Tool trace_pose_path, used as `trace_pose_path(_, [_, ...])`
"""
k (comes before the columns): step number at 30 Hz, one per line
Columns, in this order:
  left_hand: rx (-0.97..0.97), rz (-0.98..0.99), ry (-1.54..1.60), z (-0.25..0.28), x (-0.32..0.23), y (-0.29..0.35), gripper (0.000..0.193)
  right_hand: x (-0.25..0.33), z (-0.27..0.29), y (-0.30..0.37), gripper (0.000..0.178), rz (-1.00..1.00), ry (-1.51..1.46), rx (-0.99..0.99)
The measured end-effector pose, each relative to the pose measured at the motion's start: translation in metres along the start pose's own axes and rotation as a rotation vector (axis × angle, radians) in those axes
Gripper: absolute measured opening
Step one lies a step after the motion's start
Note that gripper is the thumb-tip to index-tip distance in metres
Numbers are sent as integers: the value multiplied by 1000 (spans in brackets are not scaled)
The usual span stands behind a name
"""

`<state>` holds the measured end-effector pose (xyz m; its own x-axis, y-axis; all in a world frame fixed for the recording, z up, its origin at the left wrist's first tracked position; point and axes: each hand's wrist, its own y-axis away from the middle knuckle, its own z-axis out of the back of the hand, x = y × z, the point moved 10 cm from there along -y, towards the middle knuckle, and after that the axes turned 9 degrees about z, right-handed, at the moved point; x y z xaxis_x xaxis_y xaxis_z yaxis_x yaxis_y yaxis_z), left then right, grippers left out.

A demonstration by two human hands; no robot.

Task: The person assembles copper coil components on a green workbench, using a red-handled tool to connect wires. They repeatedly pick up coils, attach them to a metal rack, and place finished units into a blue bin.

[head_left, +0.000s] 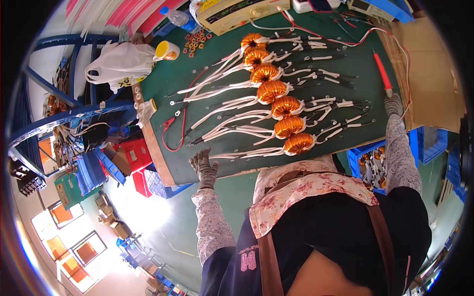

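Observation:
Several copper-wound ring coils (pixel 271 92) lie in a slanting row on the green bench mat (pixel 227 47), with white-sleeved leads (pixel 232 103) fanning out to both sides. My left hand (pixel 204 167), in a striped grey glove, rests at the near left edge with its fingers spread. Its fingertips are beside the lead ends of the nearest coil; whether they touch, I cannot tell. At the right edge my right hand (pixel 393 104), gloved alike, is closed around the lower end of a red test probe (pixel 382 71), its thin tip pointing away. A red crocodile clip (pixel 169 122) on a red lead lies left of the coils.
A bench instrument (pixel 239 15) stands at the back, near a bottle (pixel 180 19) and small rings (pixel 196 42). A white plastic bag (pixel 121 64) and yellow cup (pixel 167 50) sit back left. Cardboard (pixel 429 69) adjoins the right edge; a blue crate (pixel 356 165) holds coils below.

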<state>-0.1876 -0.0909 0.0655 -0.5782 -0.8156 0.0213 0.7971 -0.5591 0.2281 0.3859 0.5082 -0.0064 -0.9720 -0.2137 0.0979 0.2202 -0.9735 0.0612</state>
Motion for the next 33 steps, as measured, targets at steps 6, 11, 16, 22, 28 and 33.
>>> trace_pose_path(6, [-171, 22, 394, 36, 87, -40, 47, 11, 75, 34, 30, 12, 323, -180])
trace_pose_path(11, [-83, 5, 626, 3, 163, -125, 44, 35, 175, 79, 33, 463, 529, -544])
trace_pose_path(16, [-130, -137, 370, -7, 189, -213, 48, 220, 299, 199, 38, 541, 742, -582])
trace_pose_path(22, [-70, 21, 216, -38, 210, -255, 59, 387, 298, 316, 51, 630, 148, -109])
trace_pose_path(28, [18, -71, 227, -34, 195, -253, 48, 460, 215, 395, 47, 710, -243, 232])
trace_pose_path(33, [-6, -335, 478, -32, 174, -224, 52, 440, 133, 419, 39, 600, -240, 499])
